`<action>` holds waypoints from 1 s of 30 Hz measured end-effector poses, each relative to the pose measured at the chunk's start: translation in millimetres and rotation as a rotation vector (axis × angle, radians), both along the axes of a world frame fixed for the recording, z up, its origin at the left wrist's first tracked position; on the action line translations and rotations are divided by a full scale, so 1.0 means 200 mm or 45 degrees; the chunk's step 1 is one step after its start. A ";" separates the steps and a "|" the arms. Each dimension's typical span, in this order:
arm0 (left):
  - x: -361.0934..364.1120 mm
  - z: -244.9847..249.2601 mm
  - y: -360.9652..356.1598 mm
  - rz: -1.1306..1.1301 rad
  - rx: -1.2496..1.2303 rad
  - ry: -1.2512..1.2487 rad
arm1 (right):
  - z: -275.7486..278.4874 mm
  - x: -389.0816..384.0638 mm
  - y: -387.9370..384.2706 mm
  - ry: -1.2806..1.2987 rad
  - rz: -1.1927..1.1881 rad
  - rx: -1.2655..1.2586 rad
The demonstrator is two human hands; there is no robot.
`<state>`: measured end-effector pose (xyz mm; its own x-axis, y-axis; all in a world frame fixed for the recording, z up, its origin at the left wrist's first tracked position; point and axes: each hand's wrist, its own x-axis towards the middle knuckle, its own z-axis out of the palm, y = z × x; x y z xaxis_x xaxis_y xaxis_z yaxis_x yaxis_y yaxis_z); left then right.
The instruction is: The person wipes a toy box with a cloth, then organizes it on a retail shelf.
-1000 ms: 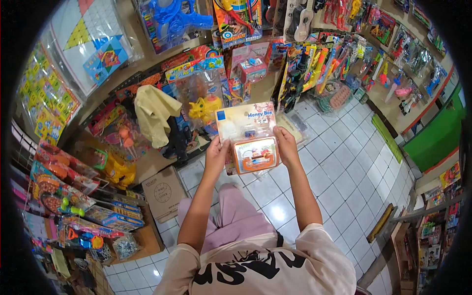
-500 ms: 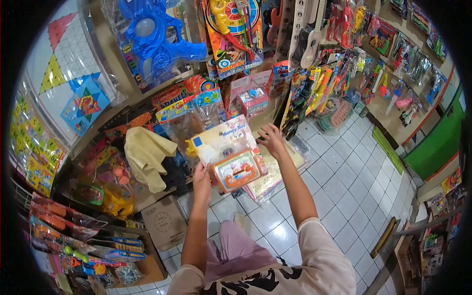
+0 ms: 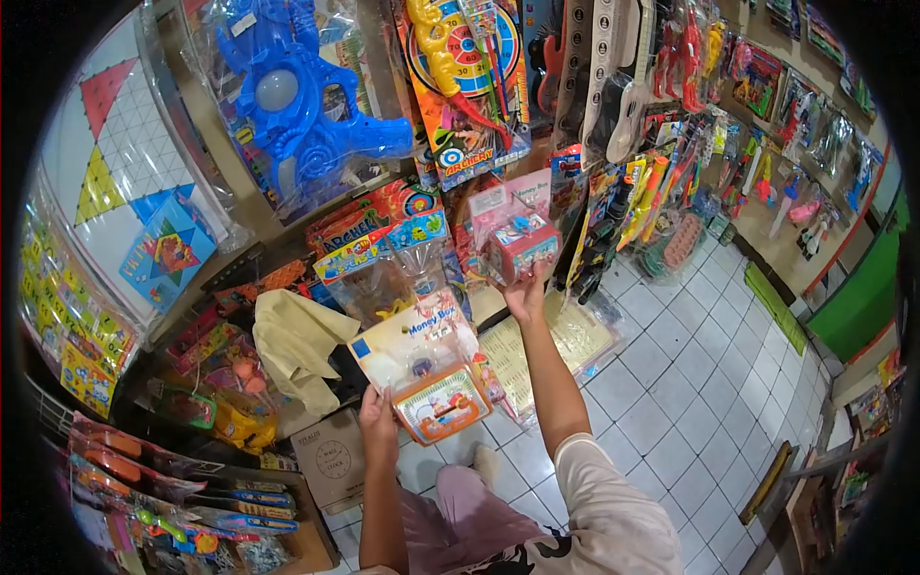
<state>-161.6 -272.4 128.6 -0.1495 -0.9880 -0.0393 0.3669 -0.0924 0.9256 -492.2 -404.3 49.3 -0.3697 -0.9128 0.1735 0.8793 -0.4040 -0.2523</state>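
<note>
My left hand [image 3: 377,410] grips the lower left edge of a carded money box [image 3: 443,407]. This pack has an orange-rimmed box with a cartoon picture under a white and yellow card printed "Money Box". My right hand [image 3: 525,297] is raised to a second, pink money box [image 3: 523,249] on a pink card at the display. Its fingers are bent around the box's lower front corner, and part of them is hidden against the box. Bagged toys with archery header cards [image 3: 383,244] hang just left of the pink box.
A blue toy gun [image 3: 297,96] and an archery set [image 3: 470,86] hang above. A beige cloth [image 3: 297,345] drapes over something dark at left, above a wall clock carton [image 3: 331,460]. Flat plastic-wrapped sheets [image 3: 561,345] lie low behind my right forearm. White floor tiles [image 3: 661,383] extend right.
My right hand has left the side of the orange money box pack and reached up to the pink money box. The orange pack has dropped lower in view, still in my left hand.
</note>
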 end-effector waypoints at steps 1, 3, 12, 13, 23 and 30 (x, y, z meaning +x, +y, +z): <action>-0.01 0.03 0.00 -0.002 0.011 -0.058 | 0.01 0.00 0.02 -0.022 -0.031 -0.017; -0.04 0.09 0.00 -0.013 0.035 -0.176 | 0.02 -0.01 0.05 0.059 -0.016 -0.046; -0.16 0.04 0.09 -0.057 -0.136 0.044 | -0.01 -0.11 0.36 0.311 0.050 0.049; -0.17 0.04 0.10 -0.065 -0.133 0.057 | 0.04 -0.10 0.40 0.333 0.050 0.085; -0.45 0.11 -0.03 -0.111 -0.225 0.050 | 0.26 -0.17 0.96 0.327 -0.218 0.143; -0.89 0.13 -0.35 -0.206 -0.559 -0.028 | -0.02 -0.09 1.59 0.124 -0.152 0.318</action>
